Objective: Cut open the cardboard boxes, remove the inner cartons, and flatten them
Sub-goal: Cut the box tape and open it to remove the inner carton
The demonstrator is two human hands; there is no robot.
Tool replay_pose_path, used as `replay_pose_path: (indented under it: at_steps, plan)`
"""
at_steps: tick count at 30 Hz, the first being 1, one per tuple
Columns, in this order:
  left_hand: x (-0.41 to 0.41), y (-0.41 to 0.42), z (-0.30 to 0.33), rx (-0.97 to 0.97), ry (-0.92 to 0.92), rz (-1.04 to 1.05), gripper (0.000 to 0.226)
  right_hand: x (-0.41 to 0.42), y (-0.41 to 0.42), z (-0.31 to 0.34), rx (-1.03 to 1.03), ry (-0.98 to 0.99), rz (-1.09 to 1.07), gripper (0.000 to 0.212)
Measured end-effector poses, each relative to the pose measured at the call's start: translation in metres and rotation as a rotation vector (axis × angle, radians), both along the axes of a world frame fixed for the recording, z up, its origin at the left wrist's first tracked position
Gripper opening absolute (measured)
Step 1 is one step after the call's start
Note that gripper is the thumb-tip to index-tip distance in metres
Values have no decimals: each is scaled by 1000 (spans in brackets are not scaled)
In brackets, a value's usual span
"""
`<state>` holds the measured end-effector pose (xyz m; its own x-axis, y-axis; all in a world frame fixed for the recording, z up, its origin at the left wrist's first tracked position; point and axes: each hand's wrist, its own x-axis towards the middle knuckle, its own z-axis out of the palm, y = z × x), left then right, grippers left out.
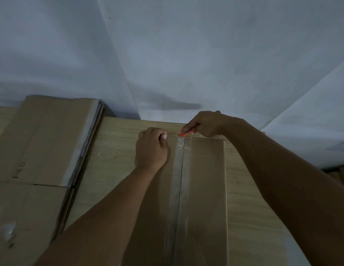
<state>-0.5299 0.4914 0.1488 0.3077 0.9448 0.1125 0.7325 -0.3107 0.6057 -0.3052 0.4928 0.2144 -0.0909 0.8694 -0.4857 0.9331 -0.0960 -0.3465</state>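
Forearms reach from the near edge over a sealed box (201,189) lying on the table (113,169). At the far end of its taped seam (179,179), the right hand (207,123) grips an orange cutter (185,133), fingers curled round the handle. The left hand (151,148) rests curled on the box's far left corner, seemingly holding nothing. Tape looks uncut, so this box is barely begun; its contents are hidden. Flattened cardboard (38,143) lies left, suggesting earlier boxes are done.
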Motion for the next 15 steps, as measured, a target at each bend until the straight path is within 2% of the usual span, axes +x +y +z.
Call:
replay_pose_path:
  at_steps: [6,9,15]
  plan:
    - [-4,3,3,-46,19,8,18,17,-3,5,-39,-95,47,52]
    - [-2,2,2,-25,85,-31,17,31,-14,2,-54,-92,38,52]
    - [-1,-1,-1,9,114,-43,16,47,-29,-5,44,-121,58,48]
